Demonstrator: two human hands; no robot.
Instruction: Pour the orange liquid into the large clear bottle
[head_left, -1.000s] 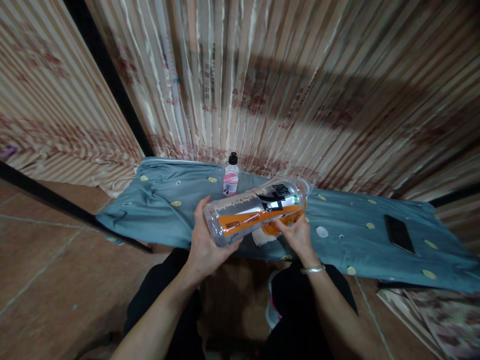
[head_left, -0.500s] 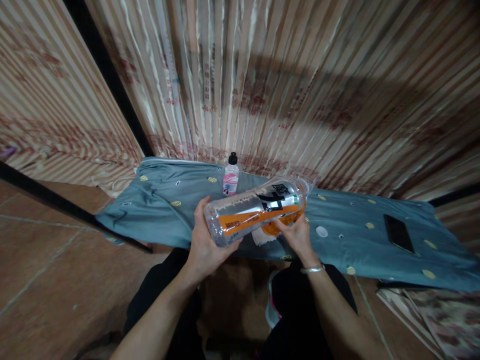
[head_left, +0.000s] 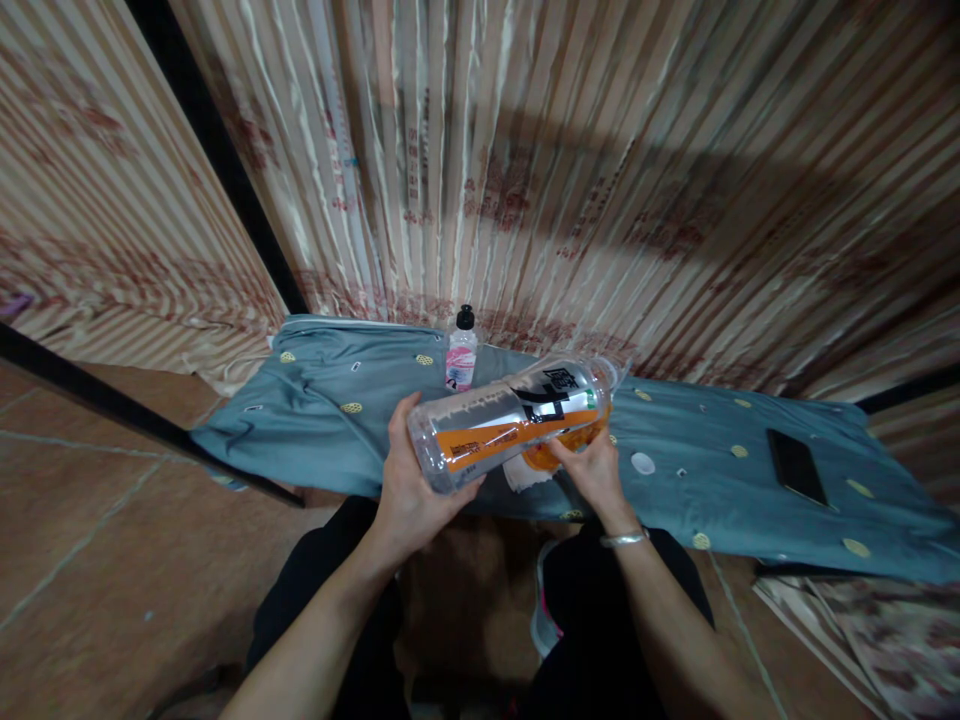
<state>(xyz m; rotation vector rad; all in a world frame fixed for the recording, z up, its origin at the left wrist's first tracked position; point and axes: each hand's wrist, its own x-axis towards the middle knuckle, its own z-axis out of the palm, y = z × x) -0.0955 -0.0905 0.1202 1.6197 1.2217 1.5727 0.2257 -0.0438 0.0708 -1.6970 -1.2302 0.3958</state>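
Observation:
A clear plastic bottle [head_left: 491,425] with an orange, silver and black label lies tilted across both hands, its neck up to the right. My left hand [head_left: 412,490] is wrapped round its base end. My right hand [head_left: 596,475] is closed below the neck end, thumb and fingers on a shiny orange piece [head_left: 544,458] with a ragged white edge. Whether this piece belongs to the label, I cannot tell. Part of it is hidden behind the bottle and fingers. Behind the bottle stands a small clear squeeze bottle [head_left: 461,358] with a black cap and pink label.
A blue-green patterned cloth [head_left: 322,380] covers the low bench. On its right side lie a black phone [head_left: 797,466] and a small white disc [head_left: 643,463]. A striped curtain [head_left: 525,180] hangs close behind. Black bars [head_left: 217,150] frame the left side.

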